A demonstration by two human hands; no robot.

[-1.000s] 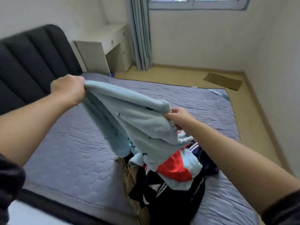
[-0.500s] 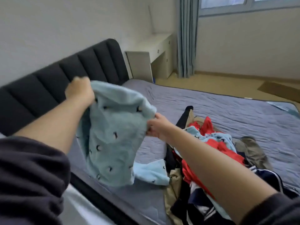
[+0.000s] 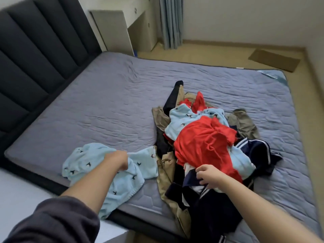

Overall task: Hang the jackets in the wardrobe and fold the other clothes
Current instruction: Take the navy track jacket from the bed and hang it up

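Left grip (image 3: 117,160): fingers curled down and clamped on a bunched fold of the light blue garment (image 3: 87,163), which has a small dark bird print. The garment lies crumpled on the bed (image 3: 105,106), spread under and to both sides of this grip. One end lies past the knuckles toward the clothes pile. The other end trails back under the forearm and hangs over the mattress edge.

Right grip (image 3: 207,176): fingers and thumb are together, pinching an edge of the navy striped garment (image 3: 210,207). That garment lies directly beneath this grip and runs back along the forearm to the bed's near edge, with white stripes showing.

Clothes pile: it lies just beyond the right grip.
- The red garment (image 3: 201,142) is on top and touches the fingertips' far side.
- A second light blue piece (image 3: 184,118) with the same print lies beyond the red one.
- A khaki garment (image 3: 166,176) lies between the two grips, under the pile's left edge.
- An olive garment (image 3: 245,123) lies at the pile's far right.

The two grips are apart, each on its own garment. The padded dark headboard (image 3: 35,50) stands well to the left of the left grip.
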